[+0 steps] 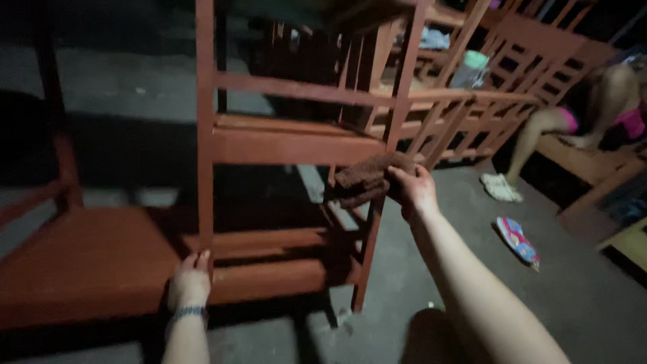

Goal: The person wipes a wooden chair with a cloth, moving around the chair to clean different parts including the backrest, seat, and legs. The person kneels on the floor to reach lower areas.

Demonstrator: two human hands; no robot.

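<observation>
A reddish-brown wooden chair frame (290, 145) stands on the concrete floor in front of me. My left hand (189, 282) grips the bottom of its near left leg, a bracelet on the wrist. My right hand (414, 189) holds a folded brown cloth (367, 179) pressed against the chair's right leg, just below the seat rail.
More reddish wooden chairs (512, 61) are stacked at the back right. A person sits on a bench (586, 158) at the far right, with a sandal (501, 187) and a colourful slipper (517, 241) on the floor. Another wooden piece (74, 263) lies at left.
</observation>
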